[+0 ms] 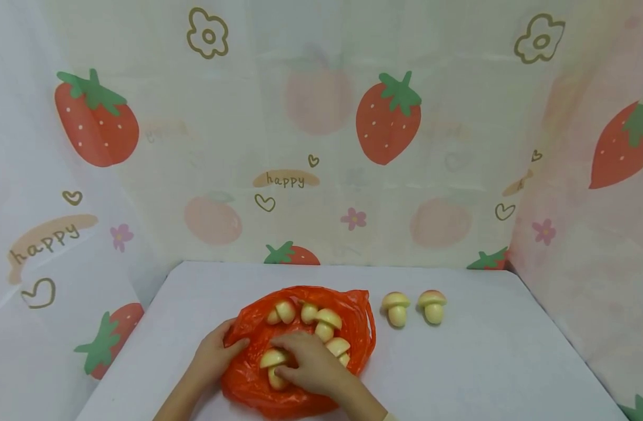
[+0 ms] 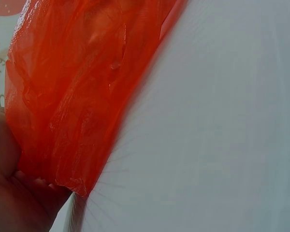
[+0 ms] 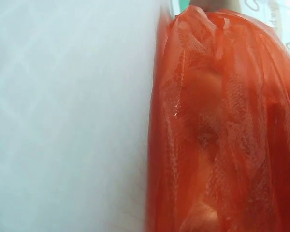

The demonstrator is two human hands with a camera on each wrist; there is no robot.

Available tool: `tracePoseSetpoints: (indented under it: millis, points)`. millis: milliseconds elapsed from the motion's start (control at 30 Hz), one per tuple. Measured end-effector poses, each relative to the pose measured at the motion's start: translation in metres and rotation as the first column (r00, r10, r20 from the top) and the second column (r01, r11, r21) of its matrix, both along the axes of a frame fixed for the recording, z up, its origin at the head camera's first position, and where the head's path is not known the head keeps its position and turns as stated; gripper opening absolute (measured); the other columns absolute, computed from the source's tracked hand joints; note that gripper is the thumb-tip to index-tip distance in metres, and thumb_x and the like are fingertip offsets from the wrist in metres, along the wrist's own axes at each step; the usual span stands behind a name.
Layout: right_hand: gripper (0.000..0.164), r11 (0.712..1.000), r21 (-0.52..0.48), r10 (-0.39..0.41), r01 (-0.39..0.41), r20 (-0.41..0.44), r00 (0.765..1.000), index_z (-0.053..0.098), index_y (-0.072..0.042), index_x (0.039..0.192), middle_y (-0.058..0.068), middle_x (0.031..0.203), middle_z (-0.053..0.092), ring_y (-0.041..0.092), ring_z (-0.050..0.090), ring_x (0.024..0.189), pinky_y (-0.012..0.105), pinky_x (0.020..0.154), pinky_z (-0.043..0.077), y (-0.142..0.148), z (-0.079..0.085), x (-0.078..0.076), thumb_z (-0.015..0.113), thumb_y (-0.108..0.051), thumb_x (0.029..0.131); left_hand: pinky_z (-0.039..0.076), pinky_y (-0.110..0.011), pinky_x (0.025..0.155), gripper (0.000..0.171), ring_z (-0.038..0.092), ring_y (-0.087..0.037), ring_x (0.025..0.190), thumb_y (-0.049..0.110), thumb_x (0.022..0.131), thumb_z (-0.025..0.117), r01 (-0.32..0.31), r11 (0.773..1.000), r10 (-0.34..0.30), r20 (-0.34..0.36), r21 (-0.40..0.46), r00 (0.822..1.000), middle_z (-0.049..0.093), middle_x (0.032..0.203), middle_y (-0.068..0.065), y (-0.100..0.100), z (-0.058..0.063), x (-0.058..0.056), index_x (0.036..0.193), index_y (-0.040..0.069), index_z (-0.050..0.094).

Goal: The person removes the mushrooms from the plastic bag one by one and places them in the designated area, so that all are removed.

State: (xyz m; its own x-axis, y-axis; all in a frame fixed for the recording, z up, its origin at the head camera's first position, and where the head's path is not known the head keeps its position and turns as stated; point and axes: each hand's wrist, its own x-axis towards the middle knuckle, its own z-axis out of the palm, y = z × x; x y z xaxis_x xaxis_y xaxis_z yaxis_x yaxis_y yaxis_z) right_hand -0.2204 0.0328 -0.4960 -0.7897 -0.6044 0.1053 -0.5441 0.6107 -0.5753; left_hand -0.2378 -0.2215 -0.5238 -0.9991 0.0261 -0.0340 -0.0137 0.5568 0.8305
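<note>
Mushroom (image 1: 272, 361) pinched under the right hand (image 1: 312, 362) wants a light hold, while the left hand (image 1: 214, 354) pinches the bag (image 1: 242, 383) open beside it.

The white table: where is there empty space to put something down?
The white table has its biggest bare patch between the red plastic bag and the table's right edge, in front of two yellow, reddish-topped mushroom shapes. A smaller patch lies between the left hand and the left edge. It's crowded inside the bag: more mushroom shapes and the right hand.

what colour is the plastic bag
The plastic bag is bright orange-red, showing best in the head view.
</note>
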Motion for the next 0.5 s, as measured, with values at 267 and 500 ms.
tracePoseSetpoints:
  millis: [267, 500]
  points:
    - [0.046, 0.999, 0.031, -0.014, 0.013, 0.031, 0.999, 0.06, -0.027, 0.142, -0.017, 0.14, 0.06, 0.011, 0.051, 0.136, 0.044, 0.117, 0.041, -0.0005, -0.0006, 0.0014, 0.07, -0.035, 0.098, 0.046, -0.057, 0.11, 0.057, 0.056, -0.038, 0.132, 0.025, 0.098, 0.069, -0.004, 1.0, 0.004, -0.008, 0.002, 1.0, 0.06, 0.143, -0.018, 0.0003, -0.003, 0.0, 0.147, 0.004, 0.051]
    - [0.046, 0.999, 0.043, -0.026, 0.025, 0.015, 1.0, 0.059, -0.027, 0.143, -0.015, 0.139, 0.061, 0.011, 0.053, 0.134, 0.042, 0.115, 0.044, -0.0034, -0.0055, -0.0002, 0.069, -0.032, 0.098, 0.044, -0.058, 0.112, 0.059, 0.054, -0.038, 0.135, 0.027, 0.098, 0.068, -0.013, 1.0, 0.013, 0.025, 0.018, 1.0, 0.058, 0.146, -0.017, 0.0008, -0.0007, 0.0011, 0.149, 0.006, 0.049]
